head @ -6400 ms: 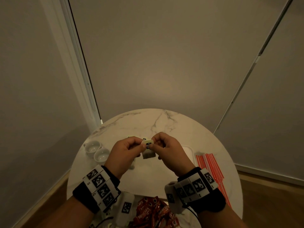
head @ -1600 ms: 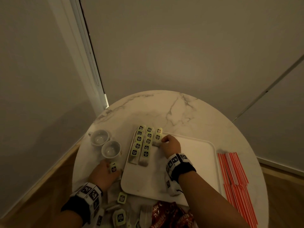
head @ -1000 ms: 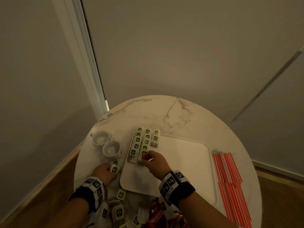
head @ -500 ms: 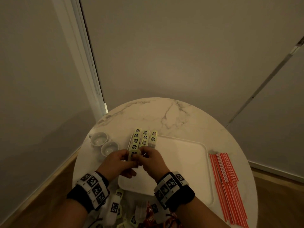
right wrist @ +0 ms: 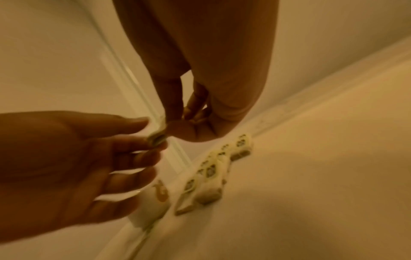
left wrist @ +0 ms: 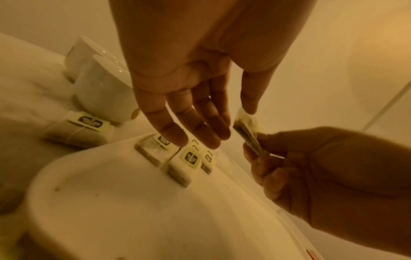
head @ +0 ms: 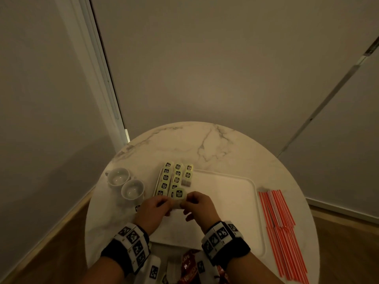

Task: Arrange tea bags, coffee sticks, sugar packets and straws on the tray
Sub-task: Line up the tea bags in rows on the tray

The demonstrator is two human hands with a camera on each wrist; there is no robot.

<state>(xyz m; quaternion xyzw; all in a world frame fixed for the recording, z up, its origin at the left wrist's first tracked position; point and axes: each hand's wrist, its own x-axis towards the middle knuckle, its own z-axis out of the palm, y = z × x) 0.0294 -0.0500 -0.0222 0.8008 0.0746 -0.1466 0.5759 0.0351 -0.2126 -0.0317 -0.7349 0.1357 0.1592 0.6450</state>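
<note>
A tea bag [head: 179, 194] with a green tag hangs over the near-left part of the white tray [head: 225, 201]. My right hand [head: 196, 203] pinches this tea bag [left wrist: 246, 130] between thumb and forefinger. My left hand [head: 158, 206] is beside it with straight fingers [left wrist: 200, 123], and its thumb tip is at the bag's top. In the right wrist view, the left hand [right wrist: 124, 149] lies open against the bag [right wrist: 156, 138]. Three rows of tea bags [head: 174, 177] lie at the tray's far-left corner.
Two white cups [head: 125, 184] stand left of the tray, with a loose tea bag [left wrist: 82, 130] on the table next to them. Red straws [head: 281, 226] lie to the right of the tray. Red coffee sticks [head: 188, 265] and more tea bags [head: 153, 271] lie near me on the round marble table [head: 205, 144].
My left hand brought a tea bag from beside the cups, and my right hand left the rows to meet it. The right hand now pinches the bag and the left fingers have straightened.
</note>
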